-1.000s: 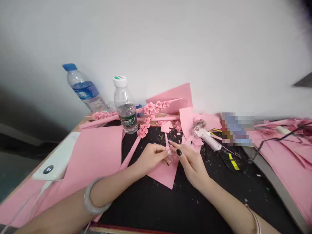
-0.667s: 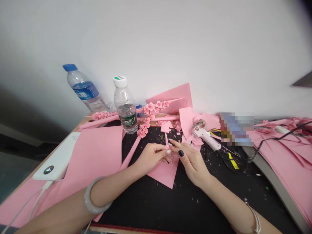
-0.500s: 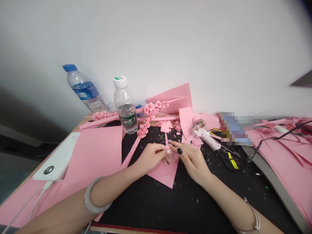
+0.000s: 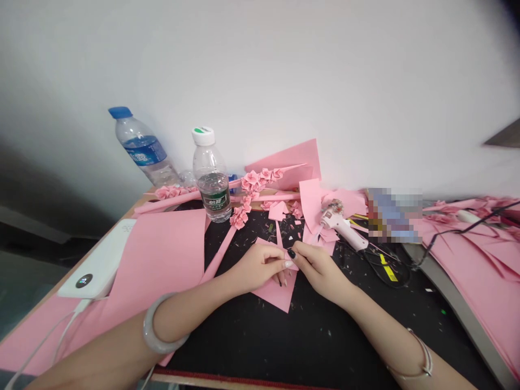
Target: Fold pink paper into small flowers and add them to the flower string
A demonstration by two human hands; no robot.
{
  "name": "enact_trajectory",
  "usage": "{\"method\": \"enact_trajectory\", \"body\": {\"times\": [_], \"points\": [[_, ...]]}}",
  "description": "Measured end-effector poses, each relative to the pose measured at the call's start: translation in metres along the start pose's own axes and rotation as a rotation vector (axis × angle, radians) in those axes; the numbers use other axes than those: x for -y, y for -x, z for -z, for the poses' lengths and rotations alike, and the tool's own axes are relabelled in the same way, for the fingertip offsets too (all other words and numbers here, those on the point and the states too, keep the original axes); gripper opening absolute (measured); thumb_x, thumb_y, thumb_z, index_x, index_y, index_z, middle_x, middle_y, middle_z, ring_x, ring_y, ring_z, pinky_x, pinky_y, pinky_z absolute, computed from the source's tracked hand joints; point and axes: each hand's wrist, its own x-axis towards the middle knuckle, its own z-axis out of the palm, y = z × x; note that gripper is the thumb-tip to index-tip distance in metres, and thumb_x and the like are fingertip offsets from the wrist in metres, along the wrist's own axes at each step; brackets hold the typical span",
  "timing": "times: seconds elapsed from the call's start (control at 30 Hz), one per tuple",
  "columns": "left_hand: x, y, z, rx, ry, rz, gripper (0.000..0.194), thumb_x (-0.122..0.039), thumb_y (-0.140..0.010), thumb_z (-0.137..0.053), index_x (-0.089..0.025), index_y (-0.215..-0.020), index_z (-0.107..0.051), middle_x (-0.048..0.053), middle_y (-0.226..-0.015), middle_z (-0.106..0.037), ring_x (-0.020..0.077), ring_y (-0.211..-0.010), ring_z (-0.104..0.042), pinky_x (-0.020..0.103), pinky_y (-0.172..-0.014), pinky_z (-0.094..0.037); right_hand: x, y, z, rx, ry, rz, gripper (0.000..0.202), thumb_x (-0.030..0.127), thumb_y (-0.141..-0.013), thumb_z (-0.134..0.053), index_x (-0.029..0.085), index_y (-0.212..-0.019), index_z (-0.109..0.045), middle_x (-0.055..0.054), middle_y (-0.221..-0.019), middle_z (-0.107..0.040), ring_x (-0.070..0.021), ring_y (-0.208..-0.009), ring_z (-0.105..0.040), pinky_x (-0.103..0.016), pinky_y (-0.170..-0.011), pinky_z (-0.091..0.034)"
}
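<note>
Right hand point(image 4: 320, 271) shifted, both hands' fingers pinching pink paper point(image 4: 293, 262)

The small pink paper piece point(image 4: 292, 262), thin and partly hidden, is held raised at a slant, left of and nearer than the glue gun point(image 4: 345, 228).

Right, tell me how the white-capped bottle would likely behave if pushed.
The bottle stands upright, tall for its base, so a push near its white cap would probably tip it. Liquid fills only its lower part, so the weight likely sits low and may slosh. Its clear wall looks thin and might dent if squeezed.
</note>
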Motion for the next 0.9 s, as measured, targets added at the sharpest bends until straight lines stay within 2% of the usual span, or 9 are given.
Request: {"method": "enact_trajectory", "body": {"times": [0.13, 0.2, 0.33, 0.43, 0.5, 0.63, 0.9], "points": [[0.004, 0.0, 0.001, -0.033, -0.052, -0.015, 0.016, -0.024, -0.075, -0.054, -0.012, -0.065, -0.059, 0.001, -0.057, -0.059, 0.0121, -0.053, -0.058, 0.024, -0.058, -0.048, 0.002, 0.0, 0.003, 0.024, 0.026, 0.022, 0.027, 0.016, -0.088, -0.032, 0.019, -0.062, -0.026, 0.005, -0.058, -0.032, -0.0092, -0.053, -0.033, -0.021, -0.051, -0.026], [0.008, -0.001, 0.002, -0.097, -0.106, -0.057, 0.011, -0.023, -0.071, -0.058, -0.013, -0.072, -0.061, 0.001, -0.063, -0.061, 0.0126, -0.055, -0.06, 0.024, -0.058, -0.048, 0.002, 0.0, 0.004, 0.048, 0.053, 0.048, 0.026, 0.015, -0.088, -0.032, 0.019, -0.062, -0.026, 0.004, -0.058, -0.033, -0.0092, -0.053, -0.034, -0.022, -0.051, -0.026], [0.013, -0.001, 0.003, -0.146, -0.155, -0.112, 0.018, -0.018, -0.069, -0.059, -0.014, -0.086, -0.063, 0.001, -0.065, -0.061, 0.013, -0.057, -0.061, 0.025, -0.059, -0.049, 0.0, 0.0, 0.004, 0.073, 0.092, 0.069, 0.025, 0.016, -0.088, -0.033, 0.019, -0.063, -0.032, 0.004, -0.06, -0.037, -0.0097, -0.056, -0.037, -0.022, -0.053, -0.028], [0.012, -0.002, 0.004, -0.174, -0.128, -0.111, 0.014, -0.017, -0.069, -0.059, -0.013, -0.082, -0.063, 0.001, -0.064, -0.061, 0.0129, -0.058, -0.061, 0.025, -0.061, -0.05, -0.003, -0.001, 0.002, 0.024, 0.09, 0.011, 0.021, 0.019, -0.087, -0.038, 0.019, -0.066, -0.037, 0.003, -0.062, -0.042, -0.0105, -0.057, -0.041, -0.022, -0.054, -0.03], [0.011, -0.002, 0.003, -0.219, -0.083, -0.128, 0.01, -0.02, -0.07, -0.06, -0.012, -0.076, -0.061, 0.001, -0.064, -0.061, 0.0129, -0.06, -0.061, 0.026, -0.064, -0.05, -0.004, -0.001, 0.002, -0.063, 0.068, -0.041, 0.013, 0.018, -0.085, -0.041, 0.019, -0.072, -0.041, 0.003, -0.064, -0.045, -0.0106, -0.057, -0.042, -0.022, -0.053, -0.032], [0.009, -0.003, 0.004, -0.278, 0.0, -0.153, 0.016, -0.028, -0.072, -0.06, -0.013, -0.076, -0.057, 0.002, -0.069, -0.059, 0.013, -0.063, -0.061, 0.027, -0.063, -0.051, -0.004, 0.0, 0.002, -0.212, 0.043, -0.088, 0.006, 0.015, -0.084, -0.041, 0.019, -0.079, -0.043, 0.004, -0.06, -0.043, -0.01, -0.05, -0.04, -0.022, -0.048, -0.031], [0.011, -0.002, 0.005, -0.283, -0.031, -0.168, 0.016, -0.027, -0.075, -0.056, -0.013, -0.082, -0.056, 0.004, -0.077, -0.06, 0.0152, -0.072, -0.063, 0.028, -0.071, -0.05, 0.0, -0.001, 0.001, -0.191, -0.019, -0.064, 0.005, 0.015, -0.082, -0.044, 0.018, -0.082, -0.047, 0.003, -0.062, -0.046, -0.0099, -0.051, -0.041, -0.022, -0.047, -0.033]]}}
